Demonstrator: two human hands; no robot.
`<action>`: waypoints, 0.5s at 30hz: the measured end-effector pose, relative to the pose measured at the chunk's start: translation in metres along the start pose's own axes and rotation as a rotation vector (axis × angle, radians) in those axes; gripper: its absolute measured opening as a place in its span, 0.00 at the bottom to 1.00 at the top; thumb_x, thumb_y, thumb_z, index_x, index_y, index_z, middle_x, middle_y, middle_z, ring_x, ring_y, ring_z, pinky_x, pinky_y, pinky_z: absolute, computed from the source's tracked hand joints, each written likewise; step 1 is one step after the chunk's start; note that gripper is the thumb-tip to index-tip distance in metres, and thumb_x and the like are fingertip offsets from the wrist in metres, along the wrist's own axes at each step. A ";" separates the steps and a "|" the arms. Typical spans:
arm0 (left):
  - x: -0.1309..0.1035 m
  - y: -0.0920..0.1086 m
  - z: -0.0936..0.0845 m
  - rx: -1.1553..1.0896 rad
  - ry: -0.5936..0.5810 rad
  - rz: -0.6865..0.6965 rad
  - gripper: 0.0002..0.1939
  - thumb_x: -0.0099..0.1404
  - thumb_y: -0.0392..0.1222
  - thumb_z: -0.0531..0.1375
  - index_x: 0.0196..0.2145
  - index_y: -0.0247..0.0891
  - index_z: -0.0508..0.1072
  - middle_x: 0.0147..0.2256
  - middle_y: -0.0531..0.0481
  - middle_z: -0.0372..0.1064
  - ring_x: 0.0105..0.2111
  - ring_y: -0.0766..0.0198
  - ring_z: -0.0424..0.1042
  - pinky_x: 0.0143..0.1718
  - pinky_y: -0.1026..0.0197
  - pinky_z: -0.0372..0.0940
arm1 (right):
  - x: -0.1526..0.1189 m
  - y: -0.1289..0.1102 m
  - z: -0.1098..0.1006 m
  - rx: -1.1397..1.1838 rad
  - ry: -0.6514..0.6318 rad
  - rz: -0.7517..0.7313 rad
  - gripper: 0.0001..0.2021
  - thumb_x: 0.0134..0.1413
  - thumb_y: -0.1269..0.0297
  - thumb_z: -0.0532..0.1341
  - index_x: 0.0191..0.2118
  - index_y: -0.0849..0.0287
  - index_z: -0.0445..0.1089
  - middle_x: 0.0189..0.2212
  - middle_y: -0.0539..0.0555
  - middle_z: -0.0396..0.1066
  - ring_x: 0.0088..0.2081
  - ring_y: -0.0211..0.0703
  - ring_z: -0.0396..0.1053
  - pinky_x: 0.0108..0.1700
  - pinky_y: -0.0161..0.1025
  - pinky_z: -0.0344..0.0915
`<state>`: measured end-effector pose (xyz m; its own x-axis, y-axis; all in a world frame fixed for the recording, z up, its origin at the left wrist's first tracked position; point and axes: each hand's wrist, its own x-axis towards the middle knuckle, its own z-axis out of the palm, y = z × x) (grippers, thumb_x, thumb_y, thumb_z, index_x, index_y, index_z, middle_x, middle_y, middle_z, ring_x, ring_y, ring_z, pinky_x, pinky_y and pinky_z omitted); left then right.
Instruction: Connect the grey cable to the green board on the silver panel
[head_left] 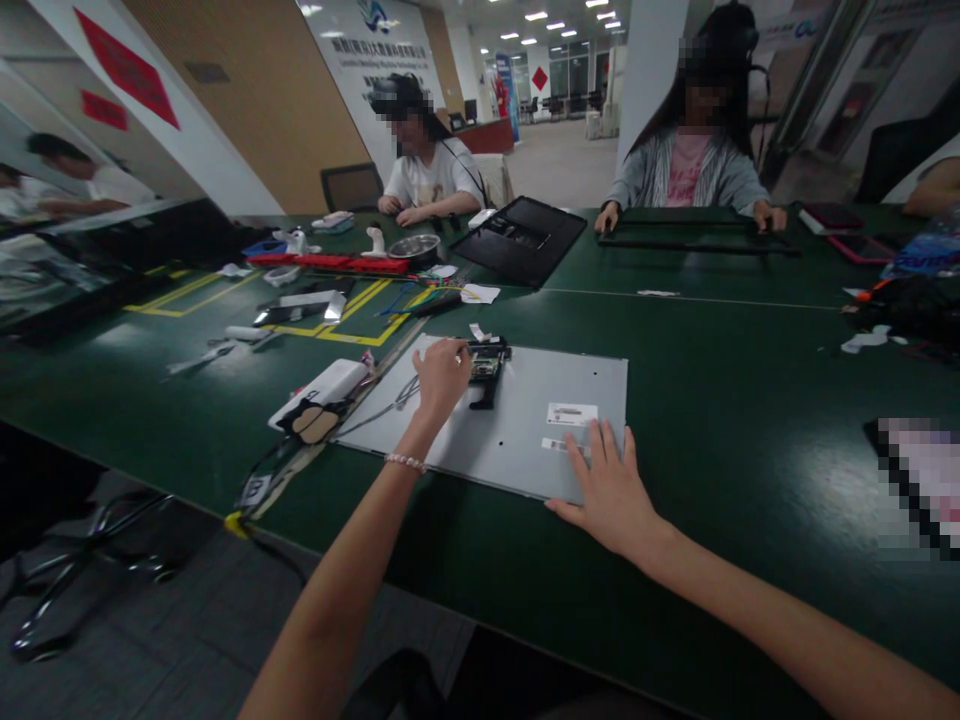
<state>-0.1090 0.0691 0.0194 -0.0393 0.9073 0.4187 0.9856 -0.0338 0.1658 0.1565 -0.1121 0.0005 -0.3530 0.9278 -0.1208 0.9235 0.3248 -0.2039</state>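
The flat metal panel [521, 430] lies on the green desk [750, 400], beneath both of the person's hands. The left hand [442, 380] is at the circuit board [485, 368] on the panel's far part, its fingers bent in against the board's left side; whether they grip anything cannot be told. The right hand [611, 495] is open, fingers spread, resting over the panel's near right corner, its fingertips by two white labels [572, 414].

The panel's near edge runs close to the desk's near edge. To its right, green desktop stretches toward a pixelated object [919, 480] at the picture's edge. On the left, a white box [322, 395] with cables sits just beside the panel; beyond the far edge lie loose wires [420, 303] and a black panel [521, 240].

The left hand hides part of the board and the ends of the gray cable [382, 408]. The right hand covers the panel's corner and part of the lower label. The pixelated object's surface is unreadable.
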 end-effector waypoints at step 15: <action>0.027 0.037 0.033 0.012 -0.259 0.046 0.21 0.71 0.38 0.44 0.57 0.38 0.67 0.56 0.37 0.68 0.57 0.49 0.65 0.59 0.40 0.54 | 0.000 -0.002 -0.001 0.002 0.022 0.019 0.47 0.58 0.32 0.46 0.71 0.65 0.48 0.71 0.73 0.38 0.70 0.72 0.34 0.65 0.67 0.28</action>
<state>-0.0682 0.1063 0.0070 0.0478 0.9821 0.1824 0.9872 -0.0742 0.1408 0.1547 -0.1131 0.0017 -0.3316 0.9378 -0.1029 0.9299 0.3065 -0.2035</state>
